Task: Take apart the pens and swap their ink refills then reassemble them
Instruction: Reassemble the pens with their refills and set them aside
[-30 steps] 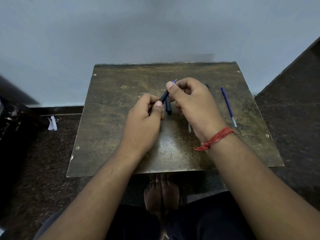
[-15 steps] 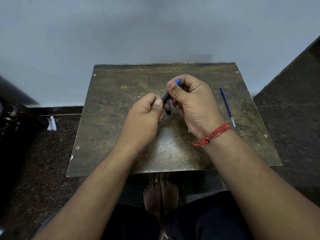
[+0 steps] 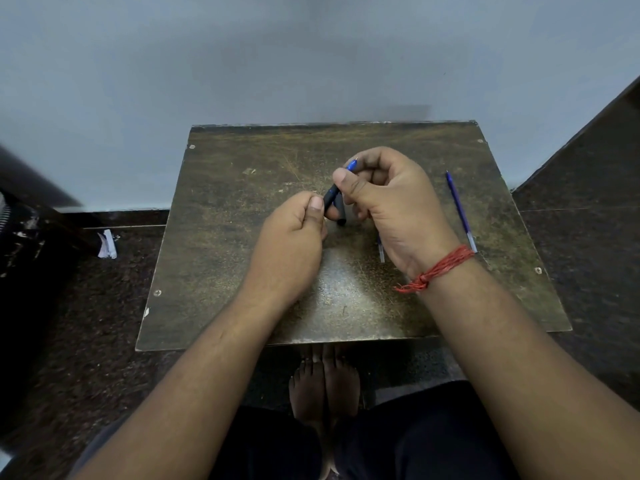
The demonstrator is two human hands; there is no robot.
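Observation:
Both hands meet over the middle of a worn dark table [image 3: 221, 271]. My left hand [image 3: 294, 233] is closed around the lower end of a dark pen barrel [image 3: 329, 197]. My right hand [image 3: 384, 199] pinches the blue front part of that pen, whose tip [image 3: 352, 164] sticks out above the thumb. A second dark barrel piece [image 3: 340, 213] lies on the table just under the hands. A loose blue refill [image 3: 460, 209] lies to the right of my right hand. The end of another thin refill [image 3: 381, 249] shows below my right palm.
The table stands against a pale wall [image 3: 311, 57]. Dark floor surrounds it, with a scrap of white paper [image 3: 107, 244] on the left. My bare feet [image 3: 323, 382] show under the table's front edge. A dark slanted surface [image 3: 588, 133] rises at the right.
Both hands have closed in together, so less of the pen barrel shows between them. My right hand has turned a little, and the blue tip now sticks out further above the thumb.

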